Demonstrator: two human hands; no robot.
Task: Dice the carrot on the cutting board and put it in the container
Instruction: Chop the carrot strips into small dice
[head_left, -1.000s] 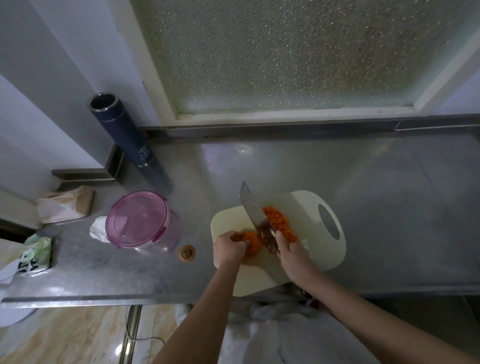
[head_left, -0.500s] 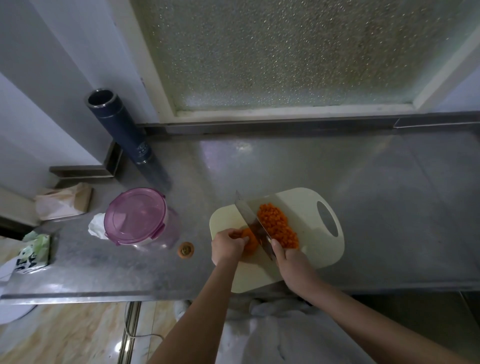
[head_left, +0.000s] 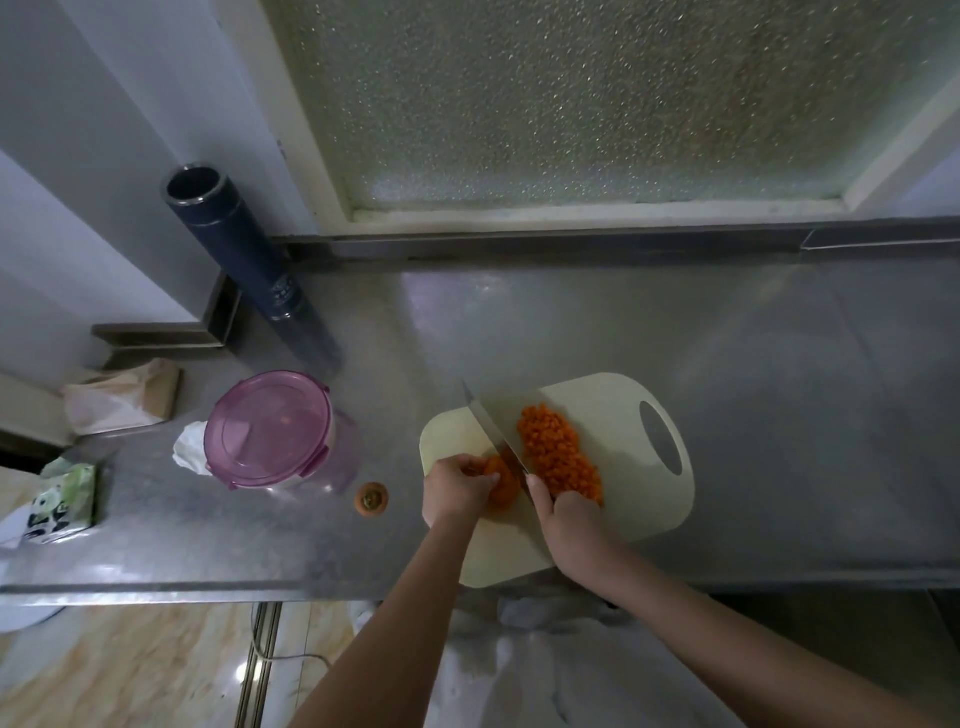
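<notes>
A cream cutting board (head_left: 623, 410) lies on the steel counter in front of me. My left hand (head_left: 456, 488) holds down the uncut carrot piece (head_left: 501, 480) with curled fingers. My right hand (head_left: 569, 525) grips the handle of a knife (head_left: 493, 431), whose blade stands on the board just right of that piece. A heap of diced carrot (head_left: 558, 452) lies to the right of the blade. The clear container with a pink lid (head_left: 270, 428) stands closed, left of the board.
A carrot end (head_left: 372, 498) lies on the counter between container and board. A dark tall cylinder (head_left: 249, 270) leans at the back left. A white crumpled tissue (head_left: 189, 449), a paper bag (head_left: 124, 397) and a green packet (head_left: 65, 501) sit far left. The counter edge (head_left: 208, 590) runs below.
The blade has come down from tilted to standing on the board beside the carrot piece. More diced carrot shows to the right of it. Both hands stay in place.
</notes>
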